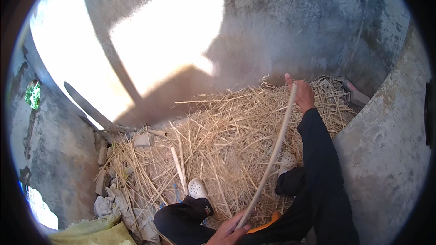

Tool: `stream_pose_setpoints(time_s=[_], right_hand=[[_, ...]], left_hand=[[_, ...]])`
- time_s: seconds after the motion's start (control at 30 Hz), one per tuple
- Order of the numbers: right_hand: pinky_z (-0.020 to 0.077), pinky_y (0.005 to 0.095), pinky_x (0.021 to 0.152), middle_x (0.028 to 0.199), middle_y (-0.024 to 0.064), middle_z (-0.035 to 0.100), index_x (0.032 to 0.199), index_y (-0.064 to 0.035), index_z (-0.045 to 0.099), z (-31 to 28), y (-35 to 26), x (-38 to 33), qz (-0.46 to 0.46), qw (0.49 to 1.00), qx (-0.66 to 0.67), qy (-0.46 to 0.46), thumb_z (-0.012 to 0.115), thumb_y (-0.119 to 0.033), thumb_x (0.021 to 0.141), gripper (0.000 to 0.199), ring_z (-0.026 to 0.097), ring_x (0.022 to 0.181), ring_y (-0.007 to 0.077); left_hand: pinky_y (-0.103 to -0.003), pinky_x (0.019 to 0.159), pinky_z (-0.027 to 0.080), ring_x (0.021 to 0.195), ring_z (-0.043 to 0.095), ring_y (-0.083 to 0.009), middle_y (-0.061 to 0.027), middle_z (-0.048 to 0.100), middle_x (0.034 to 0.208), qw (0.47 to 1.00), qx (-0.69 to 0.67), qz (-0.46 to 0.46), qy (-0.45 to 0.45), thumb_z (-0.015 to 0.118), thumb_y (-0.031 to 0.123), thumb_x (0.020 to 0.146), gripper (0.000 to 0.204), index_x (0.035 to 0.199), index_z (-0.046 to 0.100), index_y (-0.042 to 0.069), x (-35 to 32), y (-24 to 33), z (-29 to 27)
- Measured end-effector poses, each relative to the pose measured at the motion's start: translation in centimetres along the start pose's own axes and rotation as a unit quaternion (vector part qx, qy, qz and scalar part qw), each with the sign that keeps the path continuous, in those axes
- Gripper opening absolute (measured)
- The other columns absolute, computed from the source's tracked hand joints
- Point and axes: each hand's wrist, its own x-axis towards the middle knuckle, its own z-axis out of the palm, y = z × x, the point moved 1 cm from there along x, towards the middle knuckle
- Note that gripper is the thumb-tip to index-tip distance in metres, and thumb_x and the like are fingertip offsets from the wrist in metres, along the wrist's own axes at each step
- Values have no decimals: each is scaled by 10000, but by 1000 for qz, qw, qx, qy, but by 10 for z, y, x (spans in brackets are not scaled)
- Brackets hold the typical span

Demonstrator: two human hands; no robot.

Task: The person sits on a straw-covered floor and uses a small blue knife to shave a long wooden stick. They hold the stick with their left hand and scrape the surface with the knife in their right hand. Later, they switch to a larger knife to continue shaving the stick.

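Observation:
A long, pale strip point(275, 154), like split bamboo or cane, slants in a slight bow from low in the middle up to the right. Its lower end is pinched in my left hand point(229, 232), close to my lap. Up by the far wall, my right hand point(304, 96) curls around the upper part with the thumb sticking out. An orange curved piece point(267, 223) shows just beside my left hand; what it belongs to is hidden by my leg. Loose shavings and thin strips point(240, 140) cover the ground under the strip.
A grey plastered wall point(290, 31) with bright sun patches stands ahead, and another concrete wall point(390, 154) rises on the right. Pale clogs point(197, 188) are on my feet. Crumpled sacking point(120, 208), yellow cloth point(93, 232) and stones point(102, 155) lie at left.

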Motion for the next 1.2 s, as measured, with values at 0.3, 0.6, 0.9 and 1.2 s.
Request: stream_pose_setpoints(time_s=[0.3,0.6,0.9,1.2], right_hand=[[361,424,540,514,141,430,563,18,456,2,-13,-35,-31,989,141,-39,326,-731,885,826,443,512,283],[346,412,538,530,120,408,601,17,439,2,-59,-69,-103,975,160,-112,369,-688,901,769,423,520,248],[325,375,512,520,70,339,595,-5,410,-3,-81,-94,-191,936,257,-145,435,-608,927,688,342,504,182],[290,251,444,514,-56,382,673,-69,557,19,-111,-152,-97,825,438,-344,543,-563,907,546,343,457,55]], left_hand=[[-188,388,344,417,382,-43,50,408,584,990,-130,-45,39,448,136,968,441,1380,357,7,34,55,-32],[-192,324,316,384,330,-28,29,389,666,941,18,251,225,403,370,1009,498,1287,403,-43,96,237,-112],[-309,582,508,629,570,-151,-74,558,813,823,-5,461,331,313,397,1027,429,1179,423,11,131,270,-161],[-527,1033,401,1140,530,-304,-162,561,1083,746,-190,534,350,292,571,964,553,1167,390,67,142,173,-129]])
